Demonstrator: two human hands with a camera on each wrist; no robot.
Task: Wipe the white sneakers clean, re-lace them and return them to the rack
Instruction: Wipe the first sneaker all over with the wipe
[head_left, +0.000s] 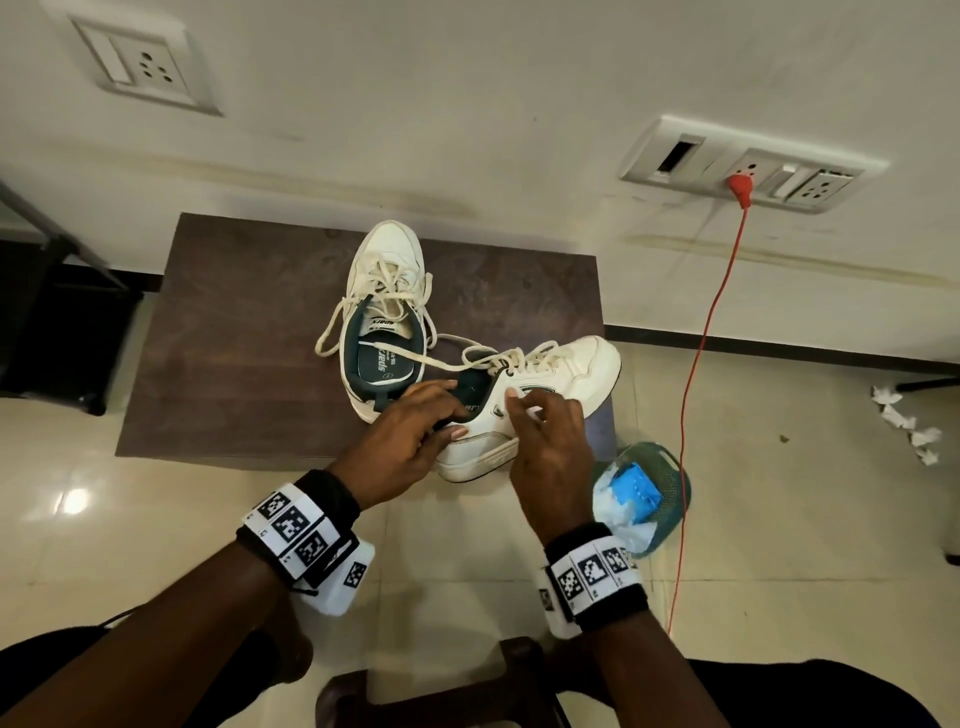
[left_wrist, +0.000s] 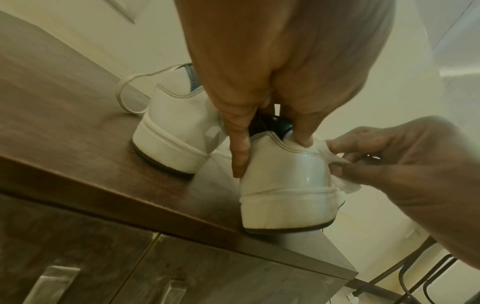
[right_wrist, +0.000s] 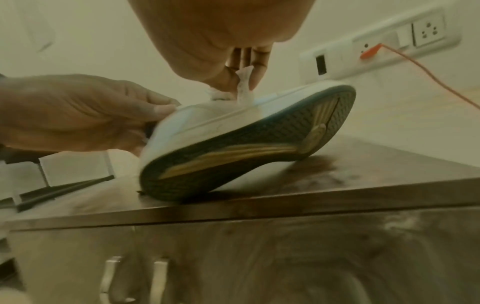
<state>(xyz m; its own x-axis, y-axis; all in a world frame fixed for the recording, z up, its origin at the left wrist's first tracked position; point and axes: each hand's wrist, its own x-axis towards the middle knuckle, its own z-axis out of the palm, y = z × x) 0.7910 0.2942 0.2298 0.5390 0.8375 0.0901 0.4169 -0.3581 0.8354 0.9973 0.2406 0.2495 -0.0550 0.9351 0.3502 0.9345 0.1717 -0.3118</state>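
Note:
Two white sneakers with loose laces are on a dark brown cabinet top. The far sneaker stands flat. The near sneaker is tipped up on its outer edge at the front right corner, with its heel past the cabinet edge and its sole showing in the right wrist view. My left hand grips its heel collar, thumb outside and fingers down the back. My right hand pinches a crumpled white wipe against the shoe's side near the heel.
A green basket holding a blue wipes pack stands on the floor right of the cabinet. A red cable hangs from the wall socket beside it. Crumpled tissues lie on the floor at far right. A dark stool is below my arms.

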